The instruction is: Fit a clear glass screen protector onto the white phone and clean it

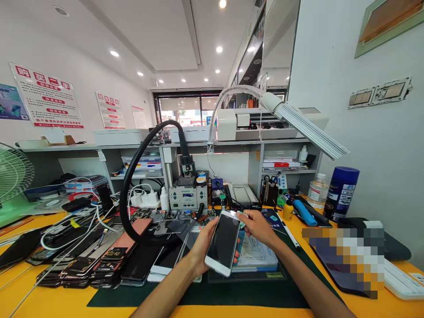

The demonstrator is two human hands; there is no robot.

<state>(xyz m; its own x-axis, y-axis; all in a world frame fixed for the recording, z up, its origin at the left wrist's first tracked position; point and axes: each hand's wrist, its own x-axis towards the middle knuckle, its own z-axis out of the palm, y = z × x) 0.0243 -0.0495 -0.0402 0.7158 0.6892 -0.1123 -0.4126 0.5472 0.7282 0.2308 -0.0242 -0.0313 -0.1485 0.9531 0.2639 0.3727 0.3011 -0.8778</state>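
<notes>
White smartphone (223,243), screen dark & facing up toward the person, is held over the near-mid part of the yellow desk (66,307), tilted w/ its top end leaning to 1 o'clock. L hand (202,245) has it: palm behind, thumb along the left edge, fingertips curling round the right edge, so closed to abt the phone's width. R hand (256,225) is at the phone's top right corner, thumb & forefinger drawn close together there, other fingers curled; can't tell from where I stand if it's pinching anything.

Taking the phone as dial centre: green mat (114,298) spreads below, and a blue-and-white box (260,254) sits just beside at 3. At 9, stacks of phone parts (77,265), w/ white cables (99,216) at 10. Hot-air station (185,198) at 11, its thick black hose (124,190) looping out to 10. Desk lamp (311,126) arches overhead, its head at 1. Near 2: small yellow bottle (288,211), clear bottle (317,193), blue spray can (342,192). Fan (15,174) way off at 10, partly cut off by the view's edge.
</notes>
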